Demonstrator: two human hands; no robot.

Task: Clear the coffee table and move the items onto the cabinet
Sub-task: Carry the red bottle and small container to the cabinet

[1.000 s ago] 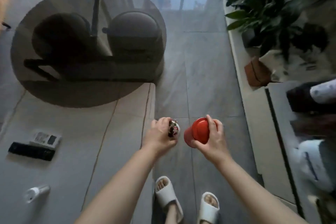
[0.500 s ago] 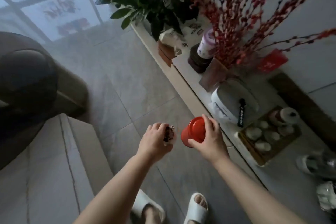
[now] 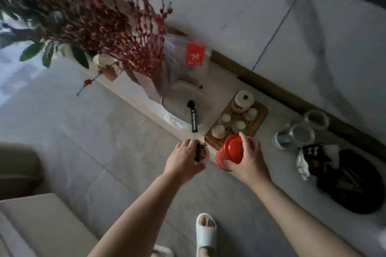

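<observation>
My right hand (image 3: 248, 162) grips a red canister (image 3: 230, 151) with a red lid, tilted, just over the front edge of the low cabinet (image 3: 227, 87). My left hand (image 3: 183, 160) holds a small white container with dark contents (image 3: 201, 152), close beside the canister at the cabinet's edge. A corner of the coffee table (image 3: 37, 221) shows at the lower left.
On the cabinet sit a wooden tea tray (image 3: 258, 118) with white cups, a white lidded box with a black strap (image 3: 183, 108), red berry branches (image 3: 117, 33), a red-labelled bag (image 3: 195, 54), two glass jars (image 3: 300, 133) and a dark bundle (image 3: 353, 181). Slippered feet stand on grey floor tiles.
The view has swung right from the coffee table to the cabinet. Both hands, still holding the canister and the small container, have come up to the cabinet's front edge.
</observation>
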